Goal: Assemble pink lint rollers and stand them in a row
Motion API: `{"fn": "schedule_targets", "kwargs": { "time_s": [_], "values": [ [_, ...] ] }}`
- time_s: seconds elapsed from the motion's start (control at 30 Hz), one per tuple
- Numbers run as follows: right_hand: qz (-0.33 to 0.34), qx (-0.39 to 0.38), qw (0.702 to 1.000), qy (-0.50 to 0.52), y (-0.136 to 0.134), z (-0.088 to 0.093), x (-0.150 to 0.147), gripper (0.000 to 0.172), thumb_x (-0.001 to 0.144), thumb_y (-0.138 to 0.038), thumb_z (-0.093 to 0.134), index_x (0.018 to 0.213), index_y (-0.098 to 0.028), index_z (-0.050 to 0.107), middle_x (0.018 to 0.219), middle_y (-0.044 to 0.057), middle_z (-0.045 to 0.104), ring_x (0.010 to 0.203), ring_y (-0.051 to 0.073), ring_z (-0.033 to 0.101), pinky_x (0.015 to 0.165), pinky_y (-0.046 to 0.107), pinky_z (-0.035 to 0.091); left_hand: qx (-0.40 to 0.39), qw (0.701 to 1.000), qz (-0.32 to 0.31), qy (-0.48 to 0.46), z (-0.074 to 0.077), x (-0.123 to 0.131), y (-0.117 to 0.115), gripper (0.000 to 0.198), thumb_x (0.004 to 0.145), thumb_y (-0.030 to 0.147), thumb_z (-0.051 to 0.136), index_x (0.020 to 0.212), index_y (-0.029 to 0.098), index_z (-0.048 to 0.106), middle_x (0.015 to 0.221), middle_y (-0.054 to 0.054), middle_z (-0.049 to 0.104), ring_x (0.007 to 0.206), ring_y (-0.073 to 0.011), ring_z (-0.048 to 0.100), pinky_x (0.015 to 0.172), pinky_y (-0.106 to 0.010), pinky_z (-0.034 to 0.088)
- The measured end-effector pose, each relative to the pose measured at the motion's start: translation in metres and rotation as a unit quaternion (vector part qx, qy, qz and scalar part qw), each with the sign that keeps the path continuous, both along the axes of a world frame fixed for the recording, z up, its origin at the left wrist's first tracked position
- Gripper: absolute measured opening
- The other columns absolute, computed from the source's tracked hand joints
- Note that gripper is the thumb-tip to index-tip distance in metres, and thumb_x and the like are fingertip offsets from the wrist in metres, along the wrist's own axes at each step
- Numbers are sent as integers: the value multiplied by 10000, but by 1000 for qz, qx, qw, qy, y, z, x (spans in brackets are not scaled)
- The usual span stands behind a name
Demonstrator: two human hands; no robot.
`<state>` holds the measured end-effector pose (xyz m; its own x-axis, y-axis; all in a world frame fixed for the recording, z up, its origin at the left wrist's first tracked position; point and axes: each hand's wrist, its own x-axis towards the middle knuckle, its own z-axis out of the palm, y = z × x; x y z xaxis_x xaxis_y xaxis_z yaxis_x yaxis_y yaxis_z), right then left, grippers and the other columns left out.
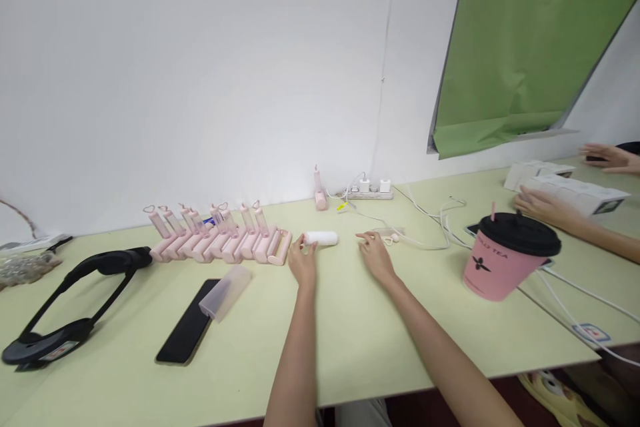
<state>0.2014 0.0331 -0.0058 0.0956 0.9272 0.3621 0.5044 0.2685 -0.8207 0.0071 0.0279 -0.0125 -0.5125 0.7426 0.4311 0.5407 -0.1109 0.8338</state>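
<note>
My left hand (pixel 302 263) has its thumb and fingers around the left end of a small white cylinder (pixel 323 238) that lies on its side on the table. To its right, my right hand (pixel 376 256) is apart from the cylinder, fingers stretched out and nothing seen in them. Just beyond those fingertips lies a pale pink piece with a loop (pixel 392 238), its exact kind too small to tell. Left of my left hand stands a row of pink handheld devices (pixel 245 247), several with clear tubes and loops sticking up.
At left lie a black headset strap (pixel 80 280), a phone (pixel 187 330) and a translucent case (pixel 227 292). A power strip (pixel 370 194) and another pink device (pixel 320 198) stand by the wall. White cables (pixel 425 247), a pink cup (pixel 500 260) and a co-worker's hands with white boxes (pixel 575 193) are right.
</note>
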Motion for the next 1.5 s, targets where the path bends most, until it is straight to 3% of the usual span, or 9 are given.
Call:
{"fn": "schedule_targets", "kwargs": {
  "time_s": [0.17, 0.3, 0.57, 0.73, 0.97, 1.17, 1.3, 1.4, 1.5],
  "values": [
    [-174, 30, 948, -266, -4, 1, 44, 284, 775, -121, 418, 987, -186, 595, 1049, 132, 518, 1026, 282, 421, 826, 429, 337, -8, 991, 111, 75, 1, 0, 1, 601, 703, 335, 604, 1218, 101, 399, 1209, -193, 444, 1148, -306, 371, 947, -451, 276],
    [-149, -13, 949, -277, 3, -10, 67, 211, 775, -154, 436, 901, -153, 605, 971, 138, 535, 932, 260, 456, 734, 354, 373, 49, 987, 117, 95, 3, 3, 1, 578, 790, 371, 484, 1269, 115, 288, 1305, -197, 314, 1234, -291, 259, 993, -459, 210],
    [-161, -29, 939, -303, 0, -3, 54, 175, 757, -220, 493, 918, -152, 508, 875, 109, 539, 814, 235, 521, 681, 320, 367, 56, 988, 119, 78, 2, -1, 4, 365, 828, 325, 408, 1122, 111, 432, 1186, -173, 416, 1152, -278, 353, 963, -447, 259],
    [-115, -59, 947, -295, -2, 2, 37, 210, 808, -162, 349, 978, -133, 469, 805, 102, 585, 703, 200, 554, 619, 290, 353, 64, 993, 80, 61, 1, -3, 1, 248, 824, 262, 405, 1033, 153, 482, 1100, -122, 481, 1080, -242, 412, 943, -418, 289],
    [-34, 30, 970, -240, 19, 5, 51, 274, 764, -140, 359, 955, -146, 556, 924, 91, 588, 922, 199, 521, 812, 315, 376, 62, 996, 46, 41, 5, -5, -4, 182, 816, 204, 391, 948, 177, 514, 1031, -87, 496, 1041, -223, 429, 923, -399, 318],
    [3, 21, 973, -229, 34, 28, 68, 312, 811, -220, 318, 1088, -208, 463, 958, 55, 563, 794, 164, 538, 708, 274, 406, 102, 988, 114, 22, 14, -1, -10, 419, 789, 214, 451, 1187, 138, 347, 1220, -149, 339, 1199, -249, 298, 990, -427, 277],
    [49, 1, 951, -304, 37, 29, 69, 391, 813, -195, 355, 1201, -228, 387, 957, 52, 596, 843, 180, 547, 776, 304, 391, 118, 986, 118, 11, 15, 0, -11, 479, 787, 230, 458, 1224, 137, 285, 1239, -160, 297, 1233, -255, 257, 1002, -435, 279],
    [57, 38, 921, -384, 40, 24, 70, 378, 802, -105, 345, 1156, -176, 458, 1005, 91, 593, 996, 198, 507, 936, 367, 291, 111, 988, 110, 10, 15, 0, -12, 460, 789, 221, 453, 1212, 136, 294, 1223, -163, 307, 1231, -258, 265, 996, -446, 288],
    [62, 45, 909, -410, 38, 20, 67, 334, 811, -78, 331, 1069, -153, 530, 916, 89, 617, 929, 185, 535, 990, 399, 217, 116, 989, 94, 19, 17, 2, -14, 439, 795, 208, 439, 1206, 136, 302, 1221, -158, 309, 1222, -249, 287, 995, -432, 295]
  ]
}}
